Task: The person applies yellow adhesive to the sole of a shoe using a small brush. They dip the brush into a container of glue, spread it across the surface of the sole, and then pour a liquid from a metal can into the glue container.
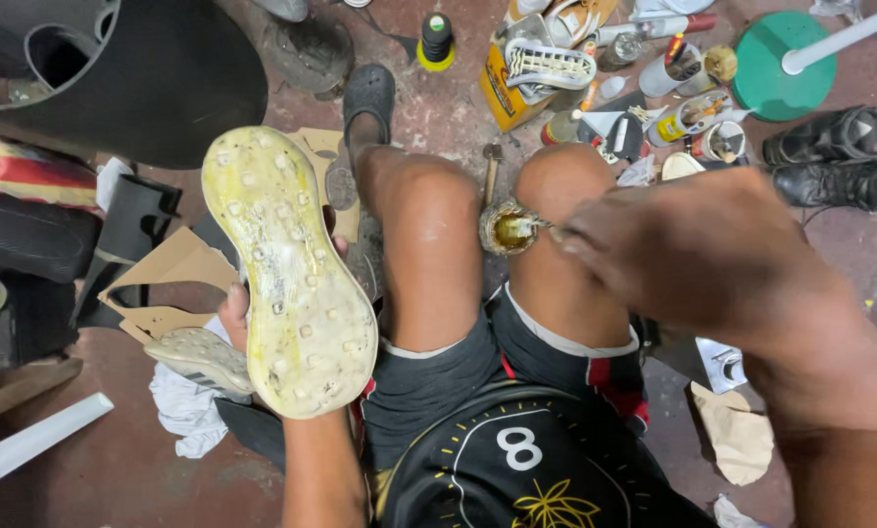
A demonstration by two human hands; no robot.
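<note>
Looking down from the head view, the only view: person seated on the floor [116, 460], knees up at centre.

Left hand [235, 311], at 8 o'clock from the knees, is closed around a studded shoe [287, 269] from behind; only the fingers show at the edge. The yellowed sole faces the camera, toe toward 12 o'clock. A second shoe [199, 357] lies just beside it on a white rag [186, 411].

Right hand [698, 249], at 3 o'clock, is pinched together on a thin brush handle [536, 231] whose tip sits in a small glue pot [504, 227]. The pot rests between the knees, touching the right one, with amber liquid inside.

Risks, as judged:
- Pot is perched between the legs with no flat footing visible; a knee shift could tip it and spill glue on skin and shorts.
- A loaded brush crossing from pot to sole passes over the left thigh; drips are likely there.
- Shoe is held by one hand only; brush pressure could twist it.

Packages:
- 1 o'clock: yellow rectangular can [505, 93] with dark print, a white strapped sandal [548, 66] lying on it.
- 12 o'clock: black thread spool [437, 39] on a yellow base.
- 2 o'clock: cluster of small round tins [698, 117] and tubes, labels too small to tell.
- Far 2 o'clock: green round stand base [776, 73] with white pole.
- 3 o'clock: pair of black boots [834, 156].
- 9 o'clock: brown cardboard cut-outs [170, 269].
</note>
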